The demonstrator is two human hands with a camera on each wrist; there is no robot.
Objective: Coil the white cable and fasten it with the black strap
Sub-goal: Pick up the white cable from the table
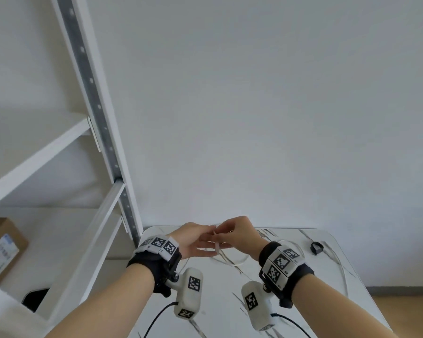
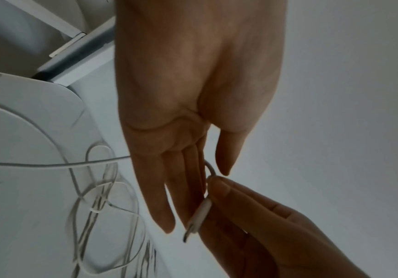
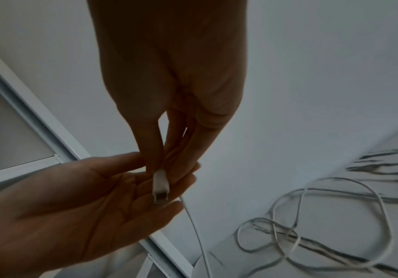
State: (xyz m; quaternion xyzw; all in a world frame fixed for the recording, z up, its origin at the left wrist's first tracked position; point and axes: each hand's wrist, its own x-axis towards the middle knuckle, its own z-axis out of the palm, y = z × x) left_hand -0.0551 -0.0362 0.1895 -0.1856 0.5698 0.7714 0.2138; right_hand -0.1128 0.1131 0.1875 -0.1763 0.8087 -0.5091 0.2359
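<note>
Worktop: white marble-look top (image 1: 291, 320) with dark veins and rounded corners, set against a plain white wall (image 1: 254, 93).
Room: white metal shelving (image 1: 93, 98) to the left, a cardboard box (image 1: 3, 247) on a lower shelf; strip of wood-tone floor at far right.
Cable: white cable (image 3: 331, 222) lying in loose, tangled loops on the worktop, one strand rising to the hands.
Connector: white plug end (image 3: 160, 183) with a metal tip, lifted above the worktop between both hands (tip pointing down toward the left palm).
Right grip: right hand (image 1: 239, 234) pinching the plug end between thumb and fingertips (image 3: 150, 150).
Left grip: left hand (image 1: 193, 240) spread, palm up, fingers straight under the plug; fingertips against the right hand, cable passing behind them.
Strap: black strap (image 1: 316, 247) as a small loop on the worktop, well to the right of both hands, apart from the cable loops.
</note>
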